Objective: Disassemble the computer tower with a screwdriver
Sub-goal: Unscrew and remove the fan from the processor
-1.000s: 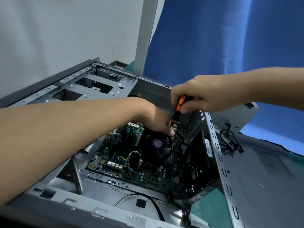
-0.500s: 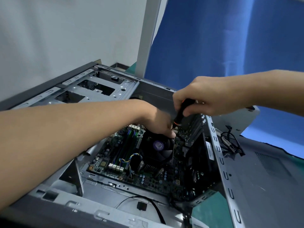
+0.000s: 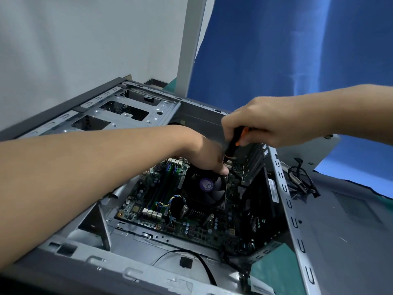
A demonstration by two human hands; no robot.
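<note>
the computer tower (image 3: 136, 271) lies on its side on the green worktop (image 3: 274, 271), its open side up, with the motherboard (image 3: 191, 228) exposed and the black cpu fan (image 3: 209, 188) in the middle of it. the right grip (image 3: 270, 124) hangs above and behind the fan, fingers curled tight round the black-and-orange handle of the screwdriver (image 3: 235, 143). the handle slants down out of it toward the fan's far right corner; the tip is hidden. the left grip (image 3: 210, 156) reaches in across the case and sits at the fan's far edge, just beside the lower end of the handle, one fingertip (image 3: 225, 171) touching the fan frame. its other fingers are tucked under, so i cannot tell whether it holds anything. right of the fan, outside the case wall, lie a grey side panel (image 3: 350, 241) and a black cable bundle (image 3: 302, 177).
</note>
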